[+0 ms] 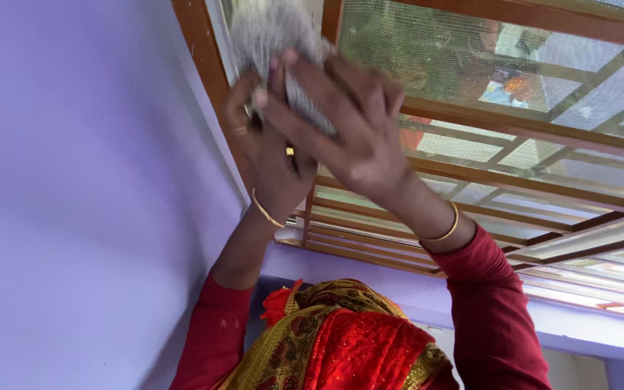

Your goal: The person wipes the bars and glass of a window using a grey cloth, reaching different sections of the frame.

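Both my hands are raised to the upper left corner of a window. My left hand [269, 162], with a ring and a gold bangle, grips a crumpled grey cloth [272, 29] from below. My right hand [352, 123] lies over the left one, its fingers wrapped around the same cloth. The cloth is pressed against the window by the brown wooden frame [198, 50]. Red sleeves cover both forearms, and each wrist carries a thin gold bangle.
A fine mesh screen [471, 65] fills the window, with wooden bars and a metal grille behind it. A purple wall [74, 188] stands to the left. A red and gold patterned garment [341, 347] shows at the bottom.
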